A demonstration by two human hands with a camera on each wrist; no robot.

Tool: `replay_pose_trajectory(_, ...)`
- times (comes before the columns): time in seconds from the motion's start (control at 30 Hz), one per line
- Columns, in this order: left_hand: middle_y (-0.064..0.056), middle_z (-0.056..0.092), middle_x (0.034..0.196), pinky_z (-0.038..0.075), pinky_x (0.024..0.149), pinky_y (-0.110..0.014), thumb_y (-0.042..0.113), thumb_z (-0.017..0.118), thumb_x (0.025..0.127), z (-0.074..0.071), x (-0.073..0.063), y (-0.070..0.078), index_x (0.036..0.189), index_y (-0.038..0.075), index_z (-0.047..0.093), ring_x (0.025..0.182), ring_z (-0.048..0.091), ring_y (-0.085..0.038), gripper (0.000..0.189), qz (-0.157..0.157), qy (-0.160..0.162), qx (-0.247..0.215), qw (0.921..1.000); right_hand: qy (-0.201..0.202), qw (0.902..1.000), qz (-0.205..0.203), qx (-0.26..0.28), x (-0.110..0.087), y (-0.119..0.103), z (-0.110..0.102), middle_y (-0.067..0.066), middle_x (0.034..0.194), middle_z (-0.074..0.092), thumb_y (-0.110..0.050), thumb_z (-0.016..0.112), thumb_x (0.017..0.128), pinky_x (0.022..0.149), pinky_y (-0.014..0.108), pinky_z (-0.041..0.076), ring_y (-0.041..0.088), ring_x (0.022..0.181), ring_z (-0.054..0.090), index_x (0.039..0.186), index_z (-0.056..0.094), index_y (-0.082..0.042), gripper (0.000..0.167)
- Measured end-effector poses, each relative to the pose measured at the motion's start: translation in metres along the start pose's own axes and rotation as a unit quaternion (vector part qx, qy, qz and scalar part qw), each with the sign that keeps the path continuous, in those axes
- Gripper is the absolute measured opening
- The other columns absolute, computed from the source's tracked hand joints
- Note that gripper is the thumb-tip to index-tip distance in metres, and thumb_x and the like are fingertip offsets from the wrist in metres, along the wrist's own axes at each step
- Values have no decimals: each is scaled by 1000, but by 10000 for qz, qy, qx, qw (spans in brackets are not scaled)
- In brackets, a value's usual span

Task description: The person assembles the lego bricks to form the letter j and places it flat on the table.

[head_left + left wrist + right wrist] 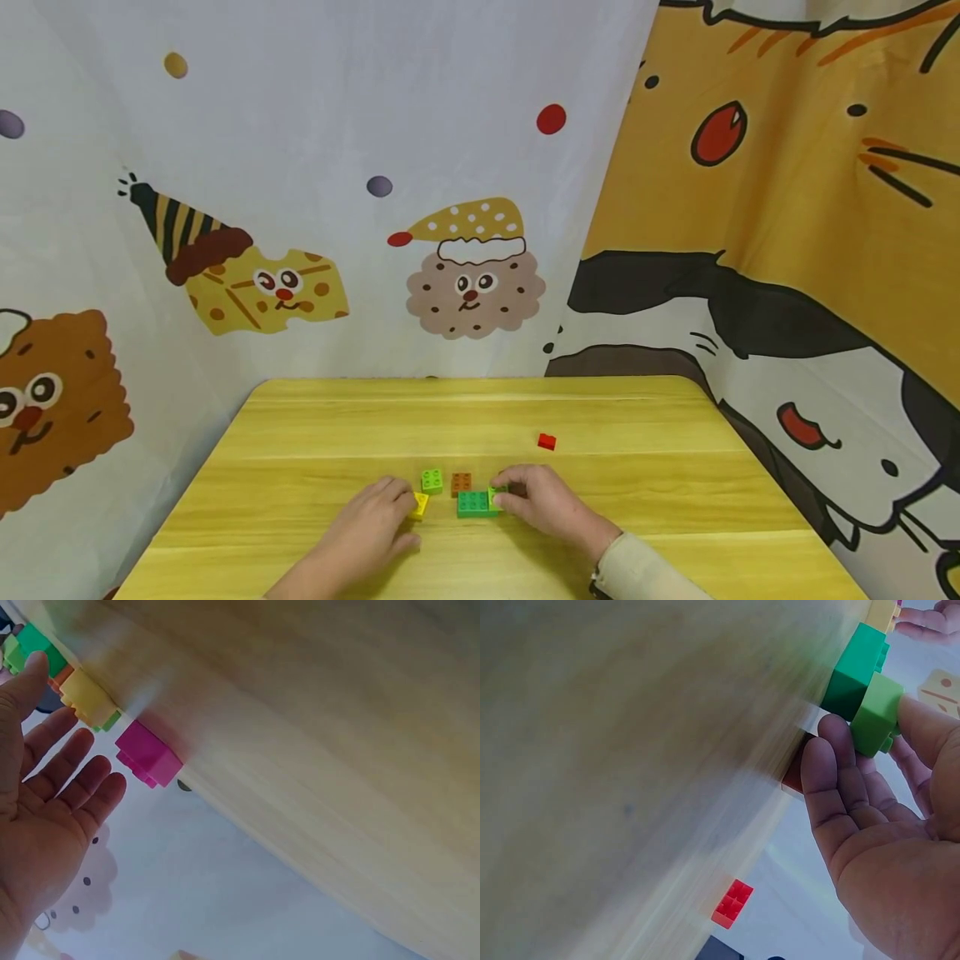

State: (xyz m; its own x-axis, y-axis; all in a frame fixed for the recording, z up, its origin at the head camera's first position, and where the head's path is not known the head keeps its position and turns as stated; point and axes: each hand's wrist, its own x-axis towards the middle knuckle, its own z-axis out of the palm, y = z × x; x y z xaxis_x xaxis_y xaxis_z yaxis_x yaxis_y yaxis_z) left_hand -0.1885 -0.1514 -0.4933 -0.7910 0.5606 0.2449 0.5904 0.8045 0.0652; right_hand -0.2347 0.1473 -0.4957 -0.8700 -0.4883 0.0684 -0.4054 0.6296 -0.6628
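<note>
My right hand [551, 508] pinches a lime green toy building brick [877, 716] between thumb and fingers. That brick sits against the right end of a longer dark green brick [474, 504]; whether they touch is unclear. My left hand [375, 521] has its fingers extended and loosely bent beside a yellow brick [421, 505], and contact cannot be told. In the left wrist view a magenta brick [148, 754] lies just beyond the fingertips; the hand hides it from the head view. Behind the row stand another lime brick [432, 481] and an orange-brown brick [461, 483].
A small red brick [547, 442] lies farther back on the wooden table [337, 433]. In the right wrist view a dark reddish-brown block [795, 766] shows partly behind the right fingers. A printed cartoon curtain [450, 108] hangs behind the table.
</note>
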Motion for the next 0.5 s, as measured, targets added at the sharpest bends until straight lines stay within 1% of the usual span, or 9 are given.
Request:
replay_pose_trajectory(0.17,2,60,110,46,94,-37,49,65,77,3,4,-1,104,15,61,104,53,-15,44,149,131,64,9998,0,10000,-4,18,0,1,0,-13,104,64,-36,62,84,68,17,49,-1,84,57,107,65,-25,25)
replay_pose_trajectory(0.3,4,62,107,47,93,-35,48,66,76,4,7,0,102,15,62,101,53,-14,42,108,86,82,9999,-7,10000,-2,27,0,2,1,-13,104,64,-36,62,85,68,17,49,-1,84,56,107,65,-24,26)
replay_pose_trajectory(0.4,5,64,100,49,89,-33,45,69,73,6,10,0,96,16,63,95,54,-11,38,60,143,111,9998,-1,10000,-5,14,0,2,1,-13,103,64,-37,62,84,67,17,49,-1,83,56,106,65,-26,25)
replay_pose_trajectory(0.5,8,64,90,50,83,-30,42,72,70,7,13,0,87,17,63,87,54,-9,31,76,267,148,9995,10,10000,-30,15,0,2,1,-13,103,64,-37,62,84,66,17,49,-1,82,56,107,65,-26,25)
